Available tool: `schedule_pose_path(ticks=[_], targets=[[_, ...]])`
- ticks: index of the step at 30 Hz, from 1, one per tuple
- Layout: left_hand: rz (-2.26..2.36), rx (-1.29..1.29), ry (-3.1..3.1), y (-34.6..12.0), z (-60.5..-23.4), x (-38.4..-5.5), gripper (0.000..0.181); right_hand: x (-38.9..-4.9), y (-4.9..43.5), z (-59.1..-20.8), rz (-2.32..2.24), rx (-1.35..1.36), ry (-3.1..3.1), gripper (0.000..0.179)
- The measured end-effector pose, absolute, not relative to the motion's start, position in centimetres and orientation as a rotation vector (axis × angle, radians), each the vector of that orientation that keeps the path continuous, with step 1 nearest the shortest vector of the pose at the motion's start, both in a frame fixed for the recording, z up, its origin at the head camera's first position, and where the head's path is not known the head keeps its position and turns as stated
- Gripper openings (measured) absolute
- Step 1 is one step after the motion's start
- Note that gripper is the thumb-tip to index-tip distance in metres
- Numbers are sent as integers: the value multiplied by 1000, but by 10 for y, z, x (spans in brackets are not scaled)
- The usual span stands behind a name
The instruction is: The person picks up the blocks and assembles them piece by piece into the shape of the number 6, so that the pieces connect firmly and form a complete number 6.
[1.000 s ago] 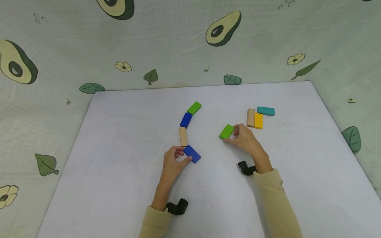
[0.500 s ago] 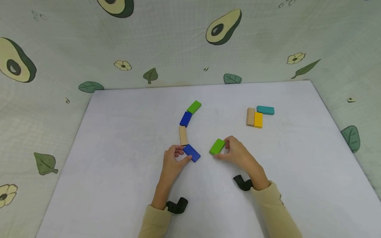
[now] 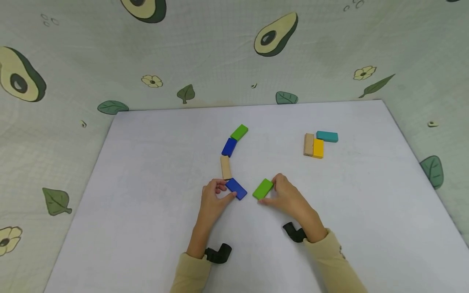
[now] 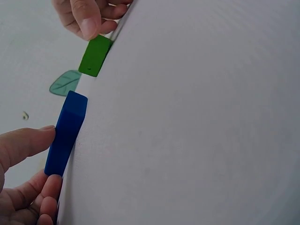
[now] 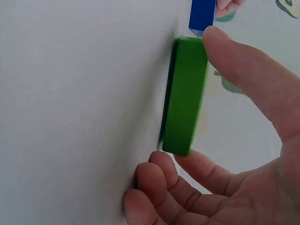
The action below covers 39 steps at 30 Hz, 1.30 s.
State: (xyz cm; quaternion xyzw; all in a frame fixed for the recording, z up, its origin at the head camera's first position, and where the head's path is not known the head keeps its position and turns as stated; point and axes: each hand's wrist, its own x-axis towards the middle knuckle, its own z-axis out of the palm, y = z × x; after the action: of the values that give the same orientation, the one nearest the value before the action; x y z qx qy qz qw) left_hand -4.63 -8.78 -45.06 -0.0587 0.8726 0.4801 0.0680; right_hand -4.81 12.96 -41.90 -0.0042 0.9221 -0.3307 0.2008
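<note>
Head view up, I have both hands over a pale desk [image 3: 146,183], each gripping one small block. The left hand [image 3: 214,201] pinches a blue block [image 3: 236,189] between thumb and fingertips; the right hand [image 3: 289,198] has a green block [image 3: 263,189] in a like pinch. The green block sits just beside the blue block's right end, with a gap between them that the left wrist view shows me too; whether its underside touches the desk, I can't tell. From the blue block a curved line runs away toward the far edge: a natural wood block [image 3: 225,167], a second blue block [image 3: 229,147], then a far green block [image 3: 239,132], set end to end. The blue block's upper-left corner lies right at the wood block's near end, too close for me to call contact. Well apart, off to the right, a brown wooden block [image 3: 308,145] lies side by side with a yellow block [image 3: 318,148], and a teal block [image 3: 327,136] lies crosswise just behind the yellow one. Beyond the desk I see a cloth [image 3: 216,53] printed with avocados, leaves and flowers.
</note>
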Motion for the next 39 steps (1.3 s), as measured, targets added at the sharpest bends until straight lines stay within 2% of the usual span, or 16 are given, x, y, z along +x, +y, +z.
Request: schedule_pose_path(ticks=[14, 22, 39], targets=[[1456, -173, 2629, -87, -452, -46, 40, -48, 127, -423, -978, -238, 2619, 45], [1453, -176, 2633, -87, -452, -47, 39, -49, 132, -421, -1001, -222, 2557, 38], [1447, -182, 2629, -87, -452, -48, 40, -50, 135, -422, -1006, -232, 2530, 34]])
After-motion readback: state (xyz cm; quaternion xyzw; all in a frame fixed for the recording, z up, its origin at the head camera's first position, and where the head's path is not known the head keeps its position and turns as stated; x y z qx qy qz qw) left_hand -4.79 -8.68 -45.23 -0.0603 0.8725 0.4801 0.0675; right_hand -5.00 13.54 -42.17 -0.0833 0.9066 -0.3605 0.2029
